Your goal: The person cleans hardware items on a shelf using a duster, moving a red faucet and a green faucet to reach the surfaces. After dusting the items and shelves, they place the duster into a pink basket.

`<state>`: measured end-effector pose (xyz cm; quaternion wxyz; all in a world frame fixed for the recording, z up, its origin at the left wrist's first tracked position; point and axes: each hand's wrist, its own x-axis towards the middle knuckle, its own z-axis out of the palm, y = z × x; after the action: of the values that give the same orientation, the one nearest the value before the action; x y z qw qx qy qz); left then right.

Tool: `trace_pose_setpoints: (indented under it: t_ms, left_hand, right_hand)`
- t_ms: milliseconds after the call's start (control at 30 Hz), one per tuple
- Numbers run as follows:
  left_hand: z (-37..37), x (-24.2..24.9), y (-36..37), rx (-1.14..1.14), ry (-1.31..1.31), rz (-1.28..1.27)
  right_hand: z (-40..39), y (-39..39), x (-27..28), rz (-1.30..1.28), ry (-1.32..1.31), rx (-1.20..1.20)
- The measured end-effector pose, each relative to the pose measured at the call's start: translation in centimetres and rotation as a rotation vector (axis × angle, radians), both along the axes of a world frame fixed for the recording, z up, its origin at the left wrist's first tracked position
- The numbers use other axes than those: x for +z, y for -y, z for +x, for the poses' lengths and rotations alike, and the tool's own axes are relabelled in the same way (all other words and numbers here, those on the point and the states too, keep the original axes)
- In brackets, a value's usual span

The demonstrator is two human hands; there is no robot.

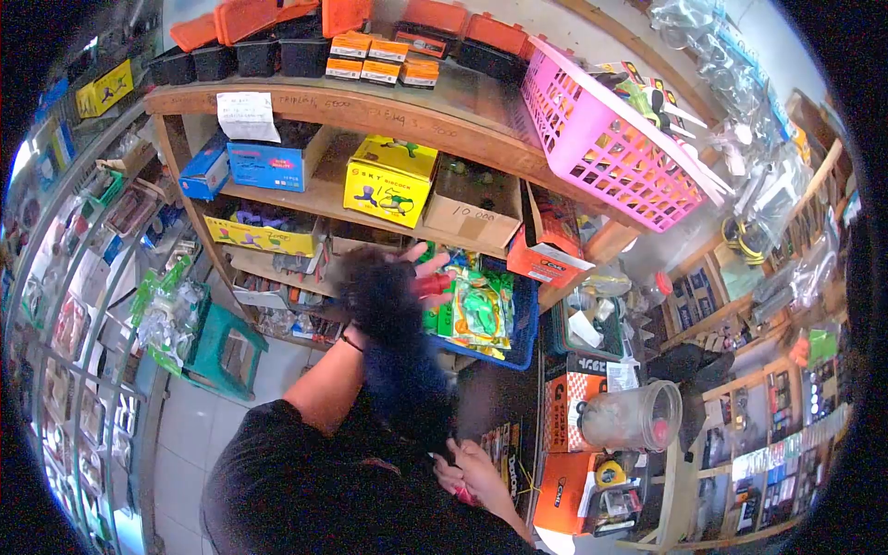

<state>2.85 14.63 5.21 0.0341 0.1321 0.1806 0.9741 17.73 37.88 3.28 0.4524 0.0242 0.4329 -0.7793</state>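
A dark, fluffy duster [402, 361] slants up across the middle of the view, its upper end smeared by motion. My right hand [470, 474] is closed around its lower end, low and close to my body, and a bit of pink shows under the fingers. My left hand [425, 270] reaches forward, fingers spread, partly hidden behind the duster's top. Those fingertips overlap the left side of a blue basket [529, 319] that holds green and yellow packets [479, 310]. A reddish patch shows at the lower fingers.
Ahead stands a wooden shelf [444, 125] with a yellow box [390, 180], a brown carton [474, 203] and an orange box [546, 245]. A pink basket [620, 153] overhangs its right end. A green stool [231, 347] is at left; a clear jar [634, 416] stands at right.
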Motion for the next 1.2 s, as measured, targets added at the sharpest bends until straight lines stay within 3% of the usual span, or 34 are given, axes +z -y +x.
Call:
trace_pose_setpoints:
  t_ms: [67,133,167,200,267,300,333,367,467,500,567,600,700,733,800,867,933,967,1000,1067,1133,1167,1200]
  left_hand:
    - [-0.3,-0.5,0.8,-0.001,-0.017,-0.013]
    - [0.2,0.2,1.8,-0.480,-0.407,0.605]
    - [1.4,1.8,1.1,-0.134,0.092,0.419]
    - [0.9,1.1,0.9,-0.135,0.089,0.416]
    - [-0.5,-0.8,0.5,0.050,-0.093,-0.079]
    - [0.1,1.0,0.4,0.053,0.060,-0.083]
    - [-0.2,0.3,1.0,0.052,0.059,-0.083]
    - [-0.6,-1.1,2.1,-0.079,-0.007,0.145]
    - [0.4,0.8,1.0,-0.067,0.047,0.198]
    - [0.7,1.8,0.3,0.007,0.043,0.120]
    - [-0.2,1.8,-0.4,0.165,0.173,-0.125]
    - [-0.4,1.4,0.2,0.164,0.174,-0.124]
    - [0.2,0.5,1.5,-0.089,0.072,0.237]
    - [0.2,0.7,1.2,-0.087,0.074,0.237]
    - [0.1,1.1,0.8,-0.090,-0.180,0.098]
    - [-0.3,0.4,1.1,-0.087,-0.188,0.134]
    - [0.4,0.9,1.5,0.011,0.111,0.135]
    - [0.7,1.3,1.5,-0.111,0.118,0.372]
    - [0.6,1.2,1.5,-0.112,0.116,0.370]
    - [-0.1,0.6,1.2,-0.139,-0.235,0.148]
    - [-0.4,0.1,1.3,-0.144,-0.266,0.189]
    - [-0.2,-0.1,1.8,-0.289,-0.251,0.411]
    - [0.3,0.0,2.0,-0.436,-0.230,0.635]
  right_hand:
    - [-0.1,0.3,1.6,0.185,-0.029,-0.086]
    - [-0.7,-0.1,1.1,0.120,0.043,-0.125]
    - [-0.5,0.1,0.9,0.116,0.052,-0.114]
    - [-0.4,0.3,0.7,0.108,0.063,-0.109]
    - [-0.3,0.4,1.0,0.125,0.035,-0.098]
    - [-0.3,0.4,1.3,0.149,0.009,-0.080]
    - [-0.3,0.3,1.5,0.175,-0.018,-0.059]
    - [-0.6,0.0,1.1,0.106,0.025,-0.181]
    - [-0.4,0.0,-0.1,0.088,0.087,-0.153]
    - [-0.4,0.2,-0.3,0.027,0.050,-0.005]
    - [-0.2,0.4,0.6,0.071,0.030,-0.062]
    - [-0.2,0.4,1.1,0.125,0.013,-0.111]
    - [-0.3,0.2,0.7,0.088,0.042,-0.162]
    - [-0.2,0.4,0.5,0.058,0.029,-0.134]
    - [-0.1,0.6,0.6,-0.005,0.082,-0.040]
    - [0.0,0.4,0.7,0.154,0.016,-0.109]
    - [-0.4,0.0,0.7,0.084,0.008,-0.147]
    - [-0.3,0.1,0.4,0.088,0.012,-0.133]
    - [-0.2,0.2,-0.1,0.089,0.015,-0.123]
    - [-0.1,0.1,-0.5,-0.009,0.065,-0.034]
    - [0.0,0.1,0.7,0.069,0.020,-0.147]
    - [0.2,0.5,2.2,0.167,0.066,-0.329]
    - [0.2,0.4,1.7,0.173,0.070,-0.329]
